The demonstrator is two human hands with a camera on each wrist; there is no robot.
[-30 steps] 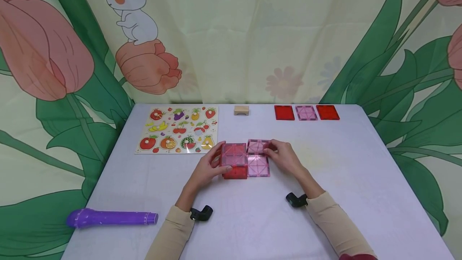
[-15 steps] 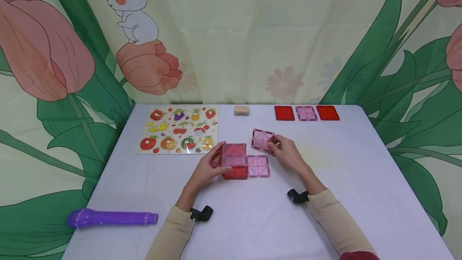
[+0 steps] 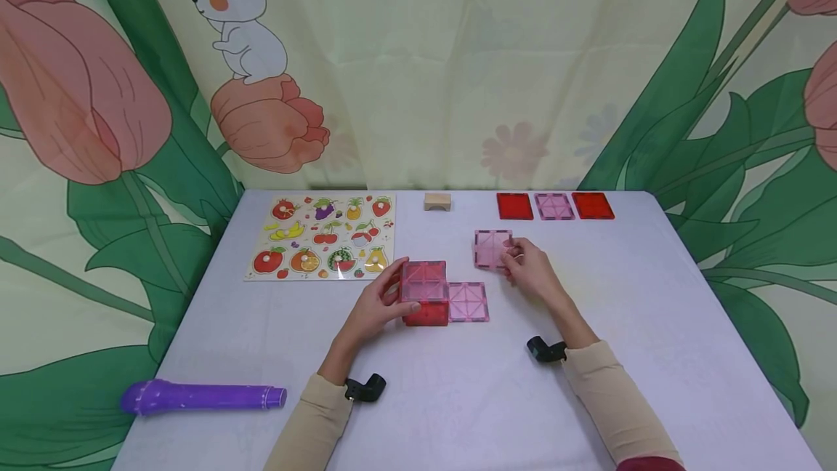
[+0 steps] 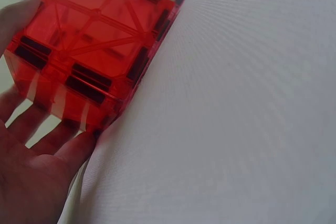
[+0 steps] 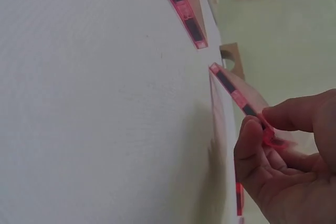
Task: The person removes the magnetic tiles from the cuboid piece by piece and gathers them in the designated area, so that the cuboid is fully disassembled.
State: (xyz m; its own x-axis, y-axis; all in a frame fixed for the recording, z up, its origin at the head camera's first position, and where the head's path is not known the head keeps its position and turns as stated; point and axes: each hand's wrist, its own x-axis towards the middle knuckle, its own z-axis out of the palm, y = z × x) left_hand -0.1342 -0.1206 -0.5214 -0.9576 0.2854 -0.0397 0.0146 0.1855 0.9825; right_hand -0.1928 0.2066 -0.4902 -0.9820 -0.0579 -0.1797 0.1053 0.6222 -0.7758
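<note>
Left hand grips red-and-pink magnetic-tile box on table, thumb on near side, fingers along left. Right hand pinches pink window tile by right edge, beyond and to right of box; whether tile touches table, cannot tell. Second pink tile lies flat against box's right side. Far edge: fruit puzzle board, small wooden block, row of three tiles, pink between two reds.
</note>
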